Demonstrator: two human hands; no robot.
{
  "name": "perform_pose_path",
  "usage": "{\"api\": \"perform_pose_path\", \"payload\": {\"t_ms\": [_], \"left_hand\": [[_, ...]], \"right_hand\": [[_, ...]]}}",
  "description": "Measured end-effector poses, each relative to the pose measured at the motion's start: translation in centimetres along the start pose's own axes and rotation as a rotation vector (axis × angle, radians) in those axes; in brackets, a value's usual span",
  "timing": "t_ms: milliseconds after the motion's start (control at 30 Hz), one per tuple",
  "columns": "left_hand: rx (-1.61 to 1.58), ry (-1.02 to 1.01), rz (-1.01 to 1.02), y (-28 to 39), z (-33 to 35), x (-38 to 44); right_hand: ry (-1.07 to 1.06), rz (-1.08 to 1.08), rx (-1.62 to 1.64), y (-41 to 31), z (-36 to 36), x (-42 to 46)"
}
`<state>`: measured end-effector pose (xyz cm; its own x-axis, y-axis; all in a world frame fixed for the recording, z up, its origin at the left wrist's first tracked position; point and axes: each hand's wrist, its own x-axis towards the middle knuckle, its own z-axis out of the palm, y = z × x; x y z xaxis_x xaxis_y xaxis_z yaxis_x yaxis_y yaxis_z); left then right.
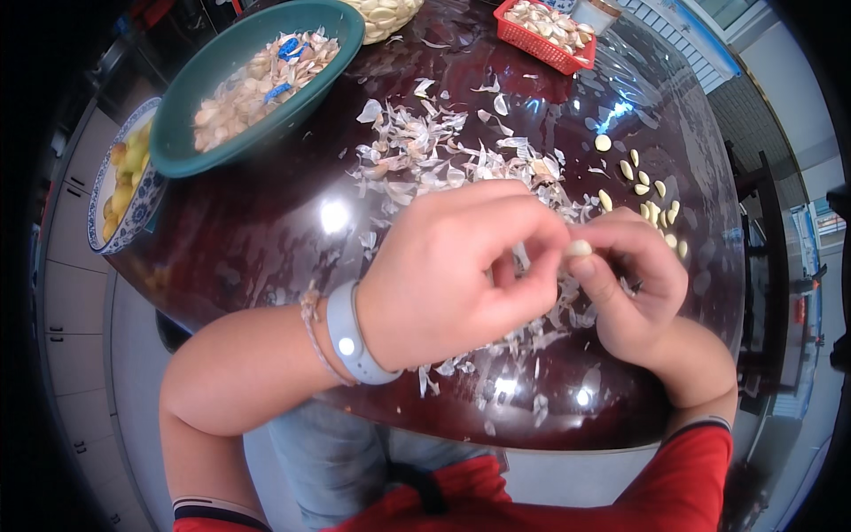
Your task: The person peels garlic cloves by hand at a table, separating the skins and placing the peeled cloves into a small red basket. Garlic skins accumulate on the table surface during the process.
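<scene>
A pale garlic clove (580, 248) sits between the thumb and forefinger of my right hand (631, 279), above the dark red table. My left hand (459, 259), with a light wristband (346, 332) at the wrist, pinches at the clove's left end; whether a bit of skin lies between those fingertips is hidden. Beneath and beyond both hands spreads a heap of papery garlic skins (425, 143). Several peeled cloves (641, 178) lie loose on the table just past my right hand.
At the far left a green basin (173, 139) holds many unpeeled cloves and blue pieces. Beside it stands a blue-and-white bowl (126, 223) of fruit. A red plastic basket (542, 52) of garlic and a container of peeled cloves (382, 18) are at the back. The table edge (565, 447) curves near my lap.
</scene>
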<state>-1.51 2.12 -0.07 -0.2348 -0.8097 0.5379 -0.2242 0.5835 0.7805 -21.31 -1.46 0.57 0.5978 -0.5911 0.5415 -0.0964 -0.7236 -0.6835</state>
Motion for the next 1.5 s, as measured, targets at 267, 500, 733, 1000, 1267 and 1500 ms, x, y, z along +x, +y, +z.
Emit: {"api": "perform_pose_path", "payload": {"t_ms": [267, 500, 733, 1000, 1267, 1500], "left_hand": [[0.048, 0.062, 0.011, 0.0, -0.3, 0.2], [0.026, -0.050, -0.054, 0.0, -0.4, 0.3], [-0.508, -0.064, -0.336, -0.4, 0.5, -0.4], [-0.574, -0.070, -0.348, -0.5, 0.4, -0.3], [-0.505, -0.099, -0.477, 0.3, 0.0, -0.1], [-0.206, -0.024, -0.136, -0.5, 0.2, -0.1]], "right_hand": [[0.011, -0.001, 0.010, 0.2, 0.1, -0.1], [0.014, 0.035, 0.015, 0.0, 0.1, -0.2], [0.022, 0.009, -0.021, -0.1, 0.3, -0.1], [0.030, -0.023, -0.044, -0.1, 0.3, 0.1], [0.042, -0.013, -0.032, 0.1, 0.3, -0.1], [0.030, -0.041, -0.048, 0.3, 0.3, -0.1]]}}
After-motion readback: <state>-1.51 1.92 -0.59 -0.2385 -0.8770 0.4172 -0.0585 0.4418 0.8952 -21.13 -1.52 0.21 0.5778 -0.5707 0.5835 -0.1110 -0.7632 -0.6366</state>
